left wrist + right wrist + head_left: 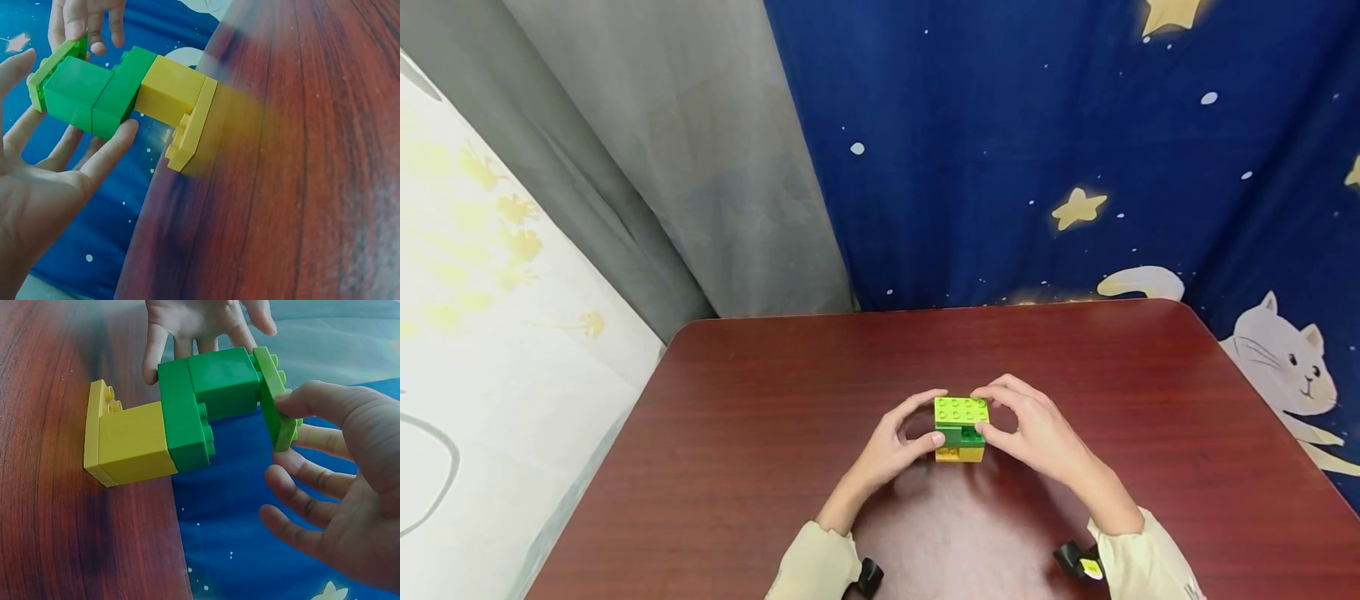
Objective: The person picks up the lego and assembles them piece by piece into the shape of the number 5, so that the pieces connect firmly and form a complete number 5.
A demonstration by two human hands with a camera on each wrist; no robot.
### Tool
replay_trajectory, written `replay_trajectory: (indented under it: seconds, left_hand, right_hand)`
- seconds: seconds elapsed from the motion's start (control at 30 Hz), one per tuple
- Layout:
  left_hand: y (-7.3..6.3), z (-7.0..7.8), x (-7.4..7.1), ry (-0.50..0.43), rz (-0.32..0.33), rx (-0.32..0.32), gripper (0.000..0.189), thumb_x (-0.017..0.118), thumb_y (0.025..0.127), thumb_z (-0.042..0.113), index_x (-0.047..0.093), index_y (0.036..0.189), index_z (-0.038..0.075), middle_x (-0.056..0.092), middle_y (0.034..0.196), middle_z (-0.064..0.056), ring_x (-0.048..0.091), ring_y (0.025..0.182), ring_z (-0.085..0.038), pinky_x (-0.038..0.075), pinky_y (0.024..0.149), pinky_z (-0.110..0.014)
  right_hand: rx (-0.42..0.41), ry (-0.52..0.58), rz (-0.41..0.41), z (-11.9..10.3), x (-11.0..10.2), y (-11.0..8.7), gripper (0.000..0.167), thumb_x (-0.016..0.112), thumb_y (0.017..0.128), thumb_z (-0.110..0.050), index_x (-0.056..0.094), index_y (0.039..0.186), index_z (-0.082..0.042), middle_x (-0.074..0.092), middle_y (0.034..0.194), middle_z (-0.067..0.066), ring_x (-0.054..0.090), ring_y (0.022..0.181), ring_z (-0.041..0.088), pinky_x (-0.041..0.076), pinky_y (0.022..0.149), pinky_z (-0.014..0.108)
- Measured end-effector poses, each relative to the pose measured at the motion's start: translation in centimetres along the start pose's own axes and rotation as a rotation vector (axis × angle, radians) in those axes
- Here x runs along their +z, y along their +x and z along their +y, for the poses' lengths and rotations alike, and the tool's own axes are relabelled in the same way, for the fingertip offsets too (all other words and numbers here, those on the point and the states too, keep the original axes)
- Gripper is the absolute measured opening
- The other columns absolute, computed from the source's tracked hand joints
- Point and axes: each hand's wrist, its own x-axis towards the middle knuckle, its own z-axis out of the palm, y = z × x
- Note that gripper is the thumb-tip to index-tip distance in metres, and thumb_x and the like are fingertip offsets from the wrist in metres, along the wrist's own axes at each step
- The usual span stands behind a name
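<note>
Between my hands, a stack of toy building bricks stands on the table. At its base is a thin yellow brick (pixel 94 425), with a thicker yellow brick (pixel 134 444) on it. Two green bricks sit higher, a lower one (pixel 181 415) and an upper one (pixel 75 90), offset from each other. The thin lime brick (pixel 961 411) lies uppermost, overhanging the upper green brick. My right hand (pixel 1037 433) pinches the lime brick's overhanging end, thumb underneath. My left hand (pixel 887 450) surrounds the stack's left side, thumb at the green bricks, other fingers behind.
The dark red-brown wooden table (pixel 760 467) has rounded far corners. A blue curtain (pixel 985 150) with stars and a cat hangs behind it, beside a grey curtain (pixel 722 167). Black wrist straps (pixel 868 577) show at the sleeves.
</note>
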Motion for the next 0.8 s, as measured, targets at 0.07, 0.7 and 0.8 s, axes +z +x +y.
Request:
replay_trajectory:
  seconds: [0.07,0.7,0.8]
  left_hand:
    - [-0.01,0.03,0.02,-0.007,-0.011,-0.004,0.053,0.059,0.089,-0.001,0.041,0.138,0.005,0.045,0.132,-0.016,0.042,0.119,-0.034,0.051,0.080,-0.034]
    - [0.11,-0.26,-0.08,-0.081,0.014,0.010,0.041,0.052,0.095,0.004,0.044,0.135,-0.002,0.048,0.129,-0.020,0.052,0.110,-0.033,0.045,0.077,-0.058]
    - [0.14,-0.31,-0.04,-0.091,0.013,-0.013,0.041,0.050,0.096,0.005,0.043,0.135,-0.003,0.049,0.127,-0.024,0.055,0.108,-0.026,0.045,0.078,-0.057]
  right_hand:
    - [0.002,-0.006,0.003,0.04,0.03,0.00,0.030,0.076,0.076,-0.016,0.066,0.104,-0.015,0.056,0.094,-0.011,0.051,0.082,0.009,0.046,0.068,0.029]
    - [-0.024,-0.011,0.012,0.22,0.12,0.11,0.033,0.076,0.074,-0.017,0.068,0.106,-0.013,0.056,0.094,-0.011,0.051,0.081,0.009,0.045,0.066,0.028]
    - [-0.026,-0.012,0.013,0.24,0.14,0.09,0.032,0.077,0.074,-0.017,0.068,0.105,-0.013,0.056,0.094,-0.010,0.052,0.080,0.011,0.045,0.067,0.028]
